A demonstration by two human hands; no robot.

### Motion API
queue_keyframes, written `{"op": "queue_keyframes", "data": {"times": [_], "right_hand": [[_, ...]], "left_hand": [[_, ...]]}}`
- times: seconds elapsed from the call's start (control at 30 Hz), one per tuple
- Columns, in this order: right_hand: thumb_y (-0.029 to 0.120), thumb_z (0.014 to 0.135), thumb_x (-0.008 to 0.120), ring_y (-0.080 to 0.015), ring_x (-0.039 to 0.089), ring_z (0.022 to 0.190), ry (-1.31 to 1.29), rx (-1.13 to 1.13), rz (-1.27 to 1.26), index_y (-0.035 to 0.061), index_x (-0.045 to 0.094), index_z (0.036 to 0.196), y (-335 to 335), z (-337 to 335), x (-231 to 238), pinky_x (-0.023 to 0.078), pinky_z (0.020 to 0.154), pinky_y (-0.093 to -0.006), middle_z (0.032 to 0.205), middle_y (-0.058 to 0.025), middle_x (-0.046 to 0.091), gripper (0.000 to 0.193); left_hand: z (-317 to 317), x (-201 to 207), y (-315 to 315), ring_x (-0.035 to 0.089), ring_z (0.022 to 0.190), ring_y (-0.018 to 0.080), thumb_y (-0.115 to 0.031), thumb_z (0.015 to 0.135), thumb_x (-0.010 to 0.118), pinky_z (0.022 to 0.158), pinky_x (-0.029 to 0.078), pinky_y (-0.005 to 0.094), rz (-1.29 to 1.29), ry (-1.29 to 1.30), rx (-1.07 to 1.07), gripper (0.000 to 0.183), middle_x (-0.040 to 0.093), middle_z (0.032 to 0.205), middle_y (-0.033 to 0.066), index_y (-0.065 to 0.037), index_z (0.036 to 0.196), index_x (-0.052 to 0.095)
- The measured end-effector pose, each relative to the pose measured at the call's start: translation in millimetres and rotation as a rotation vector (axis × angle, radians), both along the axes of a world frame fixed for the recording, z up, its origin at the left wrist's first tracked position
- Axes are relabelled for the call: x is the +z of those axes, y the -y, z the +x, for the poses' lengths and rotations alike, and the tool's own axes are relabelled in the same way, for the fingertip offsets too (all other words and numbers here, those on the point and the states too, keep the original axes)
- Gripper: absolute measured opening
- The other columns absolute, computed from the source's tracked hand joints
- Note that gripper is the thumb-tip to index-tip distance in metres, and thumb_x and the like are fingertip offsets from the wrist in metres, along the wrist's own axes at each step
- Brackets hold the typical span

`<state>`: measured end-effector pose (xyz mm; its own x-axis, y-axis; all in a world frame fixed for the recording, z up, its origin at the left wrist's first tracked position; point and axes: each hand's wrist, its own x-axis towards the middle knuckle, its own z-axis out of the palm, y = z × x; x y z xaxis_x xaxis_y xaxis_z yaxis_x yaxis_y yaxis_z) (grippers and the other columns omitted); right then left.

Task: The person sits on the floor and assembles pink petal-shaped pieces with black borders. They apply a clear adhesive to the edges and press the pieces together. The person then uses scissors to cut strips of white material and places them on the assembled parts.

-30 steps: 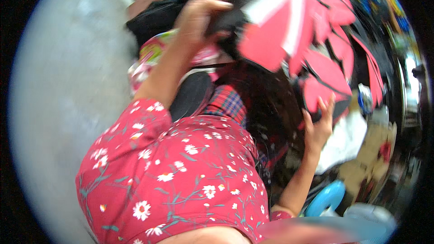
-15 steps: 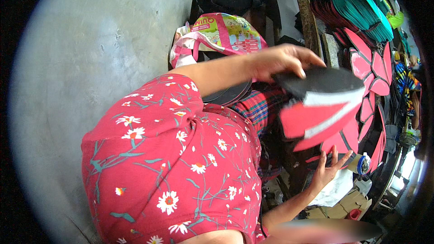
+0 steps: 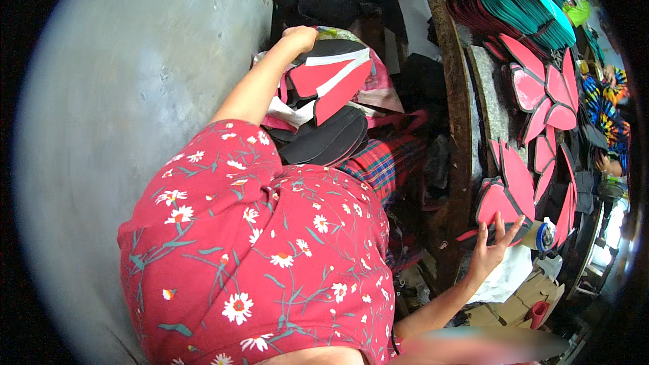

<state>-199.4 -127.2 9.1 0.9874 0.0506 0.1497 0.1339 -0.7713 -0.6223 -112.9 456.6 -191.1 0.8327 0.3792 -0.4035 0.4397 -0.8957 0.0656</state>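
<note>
My left hand (image 3: pixel 301 39) is closed at the top edge of a black sole-shaped piece (image 3: pixel 338 81) with pink panels and white strips. The piece is over a printed pink and white bag (image 3: pixel 384 88) at the upper left. Just below it, several black sole-shaped pieces (image 3: pixel 328 138) lie stacked near my plaid-covered lap. On the right, my right hand (image 3: pixel 497 247) rests with fingers spread on the lower end of pink panels with black edging (image 3: pixel 497 204) on the work surface.
More pink panels (image 3: pixel 551 91) lie farther up on the right, below a stack of teal sole-shaped sheets (image 3: pixel 527 3). A tape roll (image 3: pixel 543 236) is beside my right hand. A wooden edge (image 3: pixel 456 94) runs along the surface. Another person in a multicoloured shirt (image 3: pixel 598 105) is at far right.
My left hand has carried the black and pink piece from above the work surface leftward to the bag. My right hand stays on the pink panels.
</note>
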Motion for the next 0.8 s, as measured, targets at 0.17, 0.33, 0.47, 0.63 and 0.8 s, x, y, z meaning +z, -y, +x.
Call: {"op": "queue_keyframes", "data": {"times": [0.17,0.33,0.47,0.63,0.8], "right_hand": [[0.008,0.085,0.072,-0.0272,0.055,0.125,0.0,-0.017,-0.015,0.0152,0.019,0.156,-3.6,-2.1,4.5,0.037,0.107,-0.037,0.127,-0.0186,0.063,0.089],[0.012,0.068,0.085,-0.0305,0.06,0.117,0.075,-0.067,-0.203,0.0182,0.018,0.156,-5.7,-4.2,-2.3,0.046,0.099,-0.0391,0.124,-0.0148,0.065,0.111],[0.008,0.06,0.086,-0.0314,0.057,0.117,0.123,-0.061,-0.316,0.014,0.03,0.152,-9.7,-6.9,-16.5,0.046,0.1,-0.0399,0.136,-0.0142,0.056,0.108],[0.002,0.066,0.078,-0.0311,0.053,0.123,0.239,0.0,-0.31,0.0106,0.037,0.149,-6.2,-11.7,-20.5,0.039,0.108,-0.0439,0.145,-0.0083,0.048,0.093],[-0.002,0.071,0.07,-0.0307,0.061,0.113,0.274,0.052,-0.21,0.0143,0.038,0.149,0.0,-16.8,-20.6,0.038,0.109,-0.0481,0.137,-0.0078,0.056,0.086]], "left_hand": [[6.3,41.2,18.7,0.065,0.112,0.0321,-0.02,0.092,0.054,0.091,0.051,0.0544,0.2,-0.044,0.07,0.03,0.066,0.123,0.0158,-0.011,0.115,0.071],[9.4,93.5,82.2,0.065,0.104,0.0338,-0.015,0.085,0.057,0.088,0.051,0.0469,0.062,0.369,-0.254,0.034,0.069,0.104,0.0167,-0.01,0.118,0.064],[20.2,113.6,169.3,0.059,0.112,0.0325,-0.009,0.082,0.064,0.097,0.048,0.0407,-0.258,0.73,-0.721,0.035,0.064,0.116,0.0149,-0.008,0.117,0.064],[27.8,142.2,282.0,0.058,0.112,0.0324,-0.009,0.082,0.066,0.095,0.049,0.0399,-0.648,0.935,-1.077,0.029,0.062,0.118,0.0129,-0.007,0.112,0.065],[59.4,163.6,365.4,0.057,0.112,0.0341,-0.017,0.086,0.067,0.097,0.047,0.0409,-0.723,1.002,-1.222,0.029,0.061,0.121,0.0156,-0.006,0.113,0.064]]}}
